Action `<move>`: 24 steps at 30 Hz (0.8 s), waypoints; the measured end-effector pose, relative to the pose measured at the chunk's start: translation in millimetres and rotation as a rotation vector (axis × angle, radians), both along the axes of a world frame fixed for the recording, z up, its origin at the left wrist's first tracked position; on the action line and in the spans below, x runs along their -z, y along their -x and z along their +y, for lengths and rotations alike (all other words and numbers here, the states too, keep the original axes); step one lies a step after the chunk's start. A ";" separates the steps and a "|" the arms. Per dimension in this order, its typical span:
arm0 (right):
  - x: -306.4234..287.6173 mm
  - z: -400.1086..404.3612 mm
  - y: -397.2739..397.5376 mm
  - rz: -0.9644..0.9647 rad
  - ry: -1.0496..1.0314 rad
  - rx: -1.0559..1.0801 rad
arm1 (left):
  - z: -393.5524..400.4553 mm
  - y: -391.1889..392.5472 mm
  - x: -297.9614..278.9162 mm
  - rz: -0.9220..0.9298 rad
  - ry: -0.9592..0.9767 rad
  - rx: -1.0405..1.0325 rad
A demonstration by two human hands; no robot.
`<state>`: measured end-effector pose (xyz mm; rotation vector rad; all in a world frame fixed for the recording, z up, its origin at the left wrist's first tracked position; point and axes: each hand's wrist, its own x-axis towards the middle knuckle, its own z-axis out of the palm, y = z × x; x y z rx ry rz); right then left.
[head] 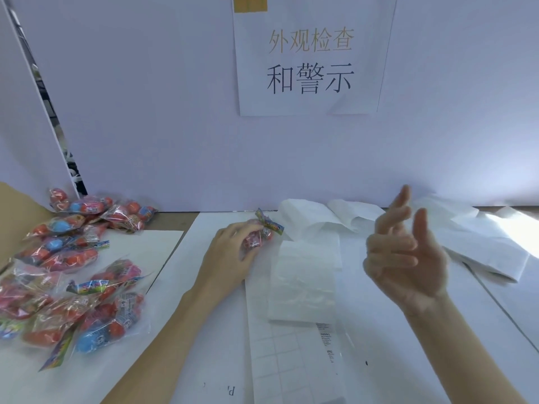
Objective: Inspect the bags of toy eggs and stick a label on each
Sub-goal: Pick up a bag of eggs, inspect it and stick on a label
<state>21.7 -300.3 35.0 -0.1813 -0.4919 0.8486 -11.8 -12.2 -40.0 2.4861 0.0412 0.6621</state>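
Observation:
A clear bag of red toy eggs with a colourful header lies on the white table near the back wall. My left hand lies over it, fingers curled round the bag. My right hand hovers above the table to the right, palm turned inward, fingers loosely spread and holding nothing that I can see. A strip of label backing paper runs from the table's front toward a curled white roll end between my hands. A few printed labels remain on its right side.
A heap of several bagged toy eggs covers the left side of the table, partly on a white sheet. Crumpled backing paper lies at the back right. A white wall with a paper sign stands close behind.

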 end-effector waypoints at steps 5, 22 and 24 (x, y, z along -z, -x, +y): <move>20.6 14.0 -11.1 0.067 0.296 0.155 | -4.8 1.0 -10.6 -0.017 0.287 -0.055; 42.0 45.6 -3.1 -0.352 0.871 0.461 | -39.9 14.0 -37.7 0.108 0.679 0.283; 43.1 48.8 -0.1 -0.373 0.932 0.608 | -40.7 14.1 -35.7 0.104 0.606 0.270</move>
